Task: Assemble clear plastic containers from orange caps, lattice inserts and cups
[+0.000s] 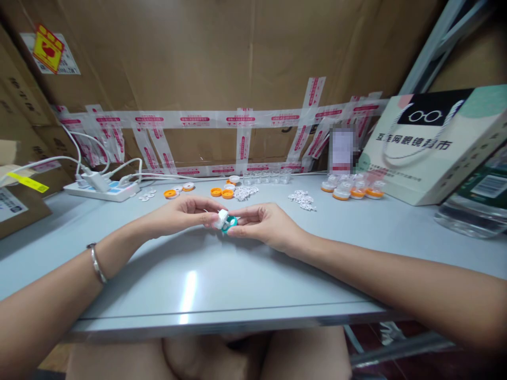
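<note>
My left hand (pixel 189 215) pinches a small white plastic piece (pixel 221 218) between thumb and fingertips. Against it, just above the table's middle, my right hand (pixel 271 228) grips a teal round cap (pixel 230 225) with white parts inside. The two pieces meet or overlap; whether they are joined I cannot tell. Behind my hands lie several orange round caps (pixel 227 194) and a heap of small white plastic parts (pixel 246 193). A second heap of white parts (pixel 303 200) rests behind my right hand.
Clear cups (pixel 267 178) stand in a row at the back. Orange-based clear containers (pixel 357 189) cluster at right, near a paper bag (pixel 415 148) and a large bottle (pixel 475 195). A power strip (pixel 99 191) with cables sits back left. Taped cardboard (pixel 198 63) walls the back.
</note>
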A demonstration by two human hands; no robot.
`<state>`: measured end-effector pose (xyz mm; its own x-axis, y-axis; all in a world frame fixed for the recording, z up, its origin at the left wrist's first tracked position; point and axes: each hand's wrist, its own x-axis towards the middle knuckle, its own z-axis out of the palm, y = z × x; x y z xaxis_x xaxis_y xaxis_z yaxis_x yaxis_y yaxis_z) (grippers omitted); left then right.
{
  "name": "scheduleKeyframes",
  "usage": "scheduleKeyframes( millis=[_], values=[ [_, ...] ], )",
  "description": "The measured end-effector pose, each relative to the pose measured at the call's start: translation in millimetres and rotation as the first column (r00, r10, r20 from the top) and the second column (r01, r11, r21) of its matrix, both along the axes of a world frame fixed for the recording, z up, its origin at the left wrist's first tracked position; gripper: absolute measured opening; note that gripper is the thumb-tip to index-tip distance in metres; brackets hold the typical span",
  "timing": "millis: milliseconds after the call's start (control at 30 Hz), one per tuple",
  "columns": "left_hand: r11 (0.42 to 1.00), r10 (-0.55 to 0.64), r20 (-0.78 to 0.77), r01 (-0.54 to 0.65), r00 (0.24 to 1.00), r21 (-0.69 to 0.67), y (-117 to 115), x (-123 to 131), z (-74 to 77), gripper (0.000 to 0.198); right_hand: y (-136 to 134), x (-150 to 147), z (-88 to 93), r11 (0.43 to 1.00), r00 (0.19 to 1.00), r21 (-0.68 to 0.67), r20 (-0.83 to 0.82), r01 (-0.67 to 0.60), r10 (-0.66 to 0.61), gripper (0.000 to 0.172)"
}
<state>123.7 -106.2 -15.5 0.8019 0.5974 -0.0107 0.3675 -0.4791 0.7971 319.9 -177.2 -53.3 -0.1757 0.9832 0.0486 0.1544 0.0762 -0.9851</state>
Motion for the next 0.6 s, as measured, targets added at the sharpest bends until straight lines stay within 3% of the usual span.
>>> scheduleKeyframes(
  millis=[200,400,600],
  values=[
    [1.0,0.016,0.02,-0.015,1.0,-0.007,-1.5,3.6,-3.9,0.028,-0.8,0.8,-2.1,1.0,1.0,0.019,-0.011,-0.011,0.011,0.039],
    [0.998,0.05,0.087,-0.053,0.995,0.033,-4.3,7.7,-5.6,0.034,0.2,0.1,-3.2,0.999,0.999,0.016,-0.026,0.031,-0.031,0.05],
    [0.983,0.077,0.118,-0.095,0.99,0.158,-13.1,13.0,-3.6,0.029,-0.8,0.6,-0.2,0.999,0.999,-0.005,0.021,0.051,-0.051,0.04]
  ],
)
